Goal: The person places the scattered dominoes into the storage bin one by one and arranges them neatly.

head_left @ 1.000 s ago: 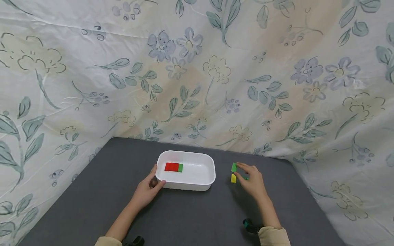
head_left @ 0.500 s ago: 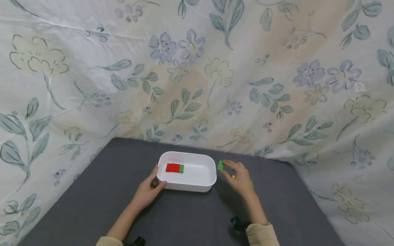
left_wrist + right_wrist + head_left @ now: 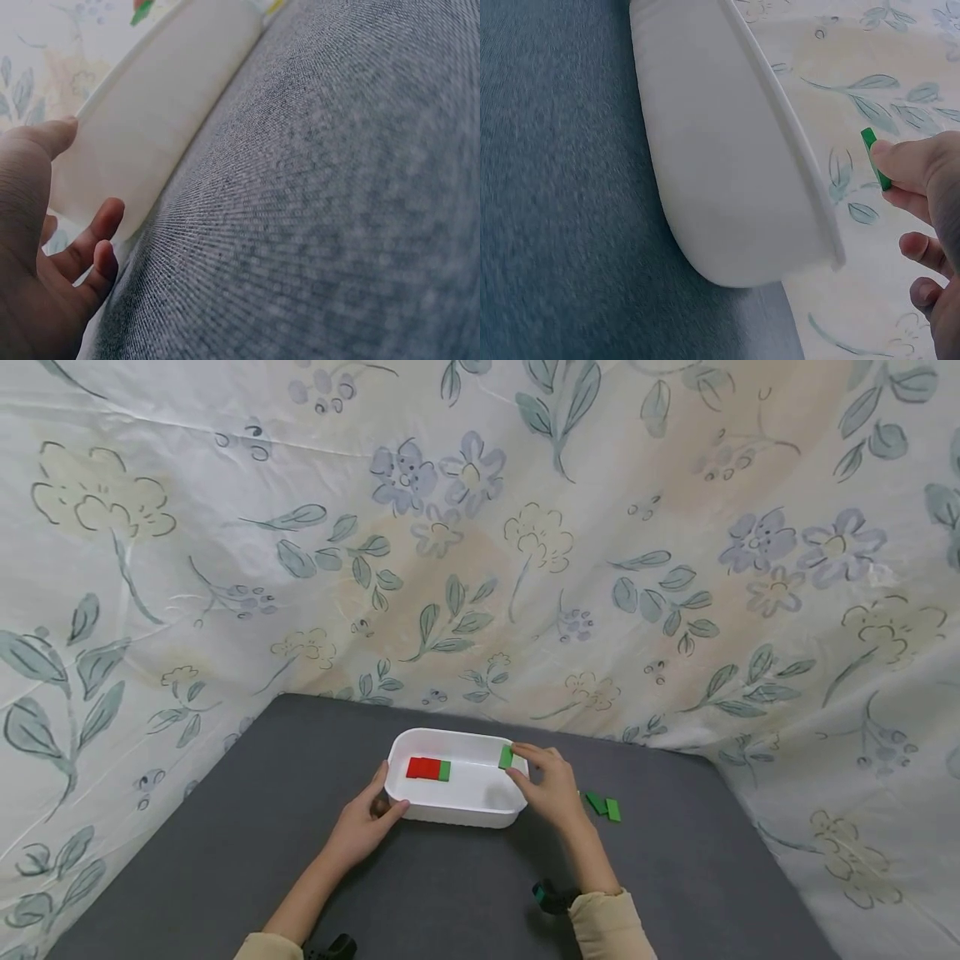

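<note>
A white plastic box (image 3: 463,814) stands on the dark cloth. Several red tiles (image 3: 424,768) and a green tile (image 3: 445,771) lie in a row on its floor, toward the left. My left hand (image 3: 362,822) holds the box's left end, thumb at the near rim and fingers round the corner. Between thumb and fingertips my right hand (image 3: 551,785) pinches another green tile (image 3: 506,757), raised over the right end of the box. In the right wrist view this green tile (image 3: 876,159) shows thin and edge-on, apart from the box wall.
Two green tiles, one leaning at a slant (image 3: 596,802) and one beside it (image 3: 613,810), lie on the cloth right of the box. A bit of yellow shows behind my right hand. A floral sheet (image 3: 480,543) hangs along the back of the table.
My right hand has carried the pinched green tile leftward, from beside the yellow tile to over the box's right end. My left hand keeps its hold on the box.
</note>
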`<state>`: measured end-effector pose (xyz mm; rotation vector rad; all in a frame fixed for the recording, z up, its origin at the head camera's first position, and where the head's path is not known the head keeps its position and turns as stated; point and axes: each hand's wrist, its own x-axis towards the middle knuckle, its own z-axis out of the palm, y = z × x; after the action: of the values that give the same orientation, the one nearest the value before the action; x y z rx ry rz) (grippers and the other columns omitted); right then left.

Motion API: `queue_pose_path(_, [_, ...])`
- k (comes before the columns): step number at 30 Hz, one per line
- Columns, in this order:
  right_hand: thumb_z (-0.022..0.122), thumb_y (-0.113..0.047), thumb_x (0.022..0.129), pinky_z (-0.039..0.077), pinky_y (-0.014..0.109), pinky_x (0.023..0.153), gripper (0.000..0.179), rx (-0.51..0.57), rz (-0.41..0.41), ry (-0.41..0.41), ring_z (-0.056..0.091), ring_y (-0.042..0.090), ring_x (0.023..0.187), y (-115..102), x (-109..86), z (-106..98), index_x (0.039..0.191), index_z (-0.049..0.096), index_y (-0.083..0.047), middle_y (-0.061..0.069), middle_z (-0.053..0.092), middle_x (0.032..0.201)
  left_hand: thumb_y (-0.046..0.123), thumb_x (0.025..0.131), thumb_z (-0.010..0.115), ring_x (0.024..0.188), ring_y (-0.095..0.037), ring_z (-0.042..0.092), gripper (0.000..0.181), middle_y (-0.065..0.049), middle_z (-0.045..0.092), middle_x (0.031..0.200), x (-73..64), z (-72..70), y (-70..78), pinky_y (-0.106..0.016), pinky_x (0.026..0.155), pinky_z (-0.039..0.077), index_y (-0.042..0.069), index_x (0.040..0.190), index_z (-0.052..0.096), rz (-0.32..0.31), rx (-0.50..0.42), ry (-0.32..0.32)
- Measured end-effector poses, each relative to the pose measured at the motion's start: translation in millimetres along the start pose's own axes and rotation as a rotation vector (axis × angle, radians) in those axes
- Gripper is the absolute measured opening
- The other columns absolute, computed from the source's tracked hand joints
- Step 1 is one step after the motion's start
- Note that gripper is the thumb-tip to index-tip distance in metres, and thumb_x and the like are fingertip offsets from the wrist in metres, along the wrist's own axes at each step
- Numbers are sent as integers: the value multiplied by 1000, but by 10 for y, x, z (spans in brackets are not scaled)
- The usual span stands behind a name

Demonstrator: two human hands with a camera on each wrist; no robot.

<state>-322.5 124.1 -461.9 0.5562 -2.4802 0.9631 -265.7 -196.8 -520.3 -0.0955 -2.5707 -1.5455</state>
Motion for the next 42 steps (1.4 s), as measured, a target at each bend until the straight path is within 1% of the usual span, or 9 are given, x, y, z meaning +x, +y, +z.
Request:
queue_pose_path(5, [86,-13,90,56,44,80,37,-12,-48,7,66,27,98,1,15,99,126,78,-7,10,75,131,36,98,78,81,-16,57,92,-15,70,119,-34,13,8,-27,64,46,8,168,27,-2,-5,-4])
queue_pose_path(8, [86,-15,90,52,37,77,37,-15,-43,-17,65,26,95,-9,25,142,126,79,-9,7,75,130,36,98,78,82,-17,57,92,-16,69,123,-53,18,19,-27,65,45,9,168,26,-6,-17,-11])
queue_pose_path(13, [83,-16,93,50,36,78,36,-5,-30,-90,65,32,96,-49,53,189,128,78,-10,6,75,131,33,98,79,82,-16,56,90,-15,67,129,-85,33,42,-26,64,46,9,168,27,-3,-30,-6])
queue_pose_path(16, [83,-16,93,49,37,78,36,5,-37,-120,65,35,96,-76,78,218,128,78,-9,6,75,130,33,98,79,82,-16,56,90,-15,67,125,-100,42,46,-25,63,46,9,168,28,-4,-26,-1])
queue_pose_path(20, [82,-16,94,50,36,78,35,-1,-53,-151,67,34,98,-107,119,259,128,78,-8,7,75,130,33,98,78,83,-16,56,90,-18,61,144,-120,48,55,-25,64,46,9,168,28,7,-31,-1])
queue_pose_path(24, [82,-17,94,52,36,80,34,-8,-48,-189,68,30,102,-138,175,297,128,78,-9,6,75,129,34,98,78,84,-16,57,90,-18,42,165,-132,57,54,-25,65,46,7,168,28,32,-25,2])
queue_pose_path(28, [82,-17,95,51,33,76,32,-13,-51,-224,65,23,92,-164,233,331,126,79,-9,6,76,127,34,99,77,84,-15,57,88,-18,36,168,-149,65,53,-25,65,46,6,167,29,48,-7,14])
queue_pose_path(35, [82,-17,94,47,31,72,31,-47,-23,-300,58,15,81,-197,317,403,124,80,-11,6,77,125,34,99,78,86,-17,57,89,-17,35,169,-188,75,61,-26,67,45,7,168,28,27,-11,13])
queue_pose_path(42, [81,-17,94,49,33,70,28,-125,-38,-383,59,17,76,-206,414,504,122,80,-10,7,78,121,33,98,78,86,-18,56,89,-15,35,169,-197,82,57,-26,68,45,9,168,29,18,10,22])
